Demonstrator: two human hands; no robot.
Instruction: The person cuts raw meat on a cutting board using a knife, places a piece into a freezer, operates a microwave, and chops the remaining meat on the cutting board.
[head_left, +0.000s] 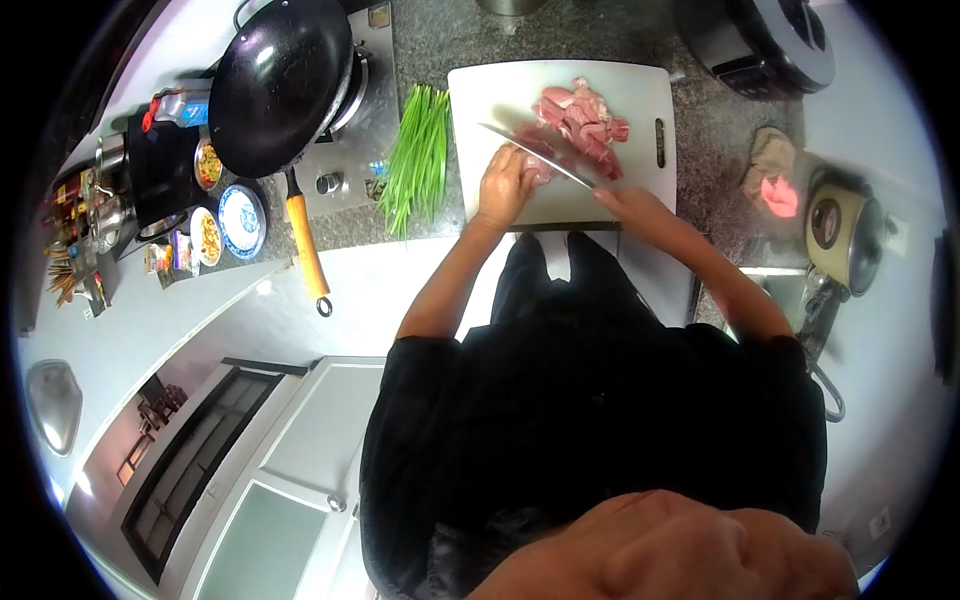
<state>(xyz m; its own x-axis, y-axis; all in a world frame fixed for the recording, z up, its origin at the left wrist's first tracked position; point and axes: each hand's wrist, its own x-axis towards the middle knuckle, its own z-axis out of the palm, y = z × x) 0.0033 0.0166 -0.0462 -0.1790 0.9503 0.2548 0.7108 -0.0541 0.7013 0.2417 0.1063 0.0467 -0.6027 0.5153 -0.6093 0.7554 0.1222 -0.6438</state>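
The right grip (628, 213) wraps a knife's (560, 169) handle while the left grip (507, 190) steadies a piece of raw meat (541, 173) on a white cutting board (500, 90), at 12 o'clock on the table (570, 30); a meat pile (582, 118) lies at the board's 1 o'clock, green stalks (416, 160) at 9. Lettering on a blue-labelled pack (196, 112), at 10, is illegible.
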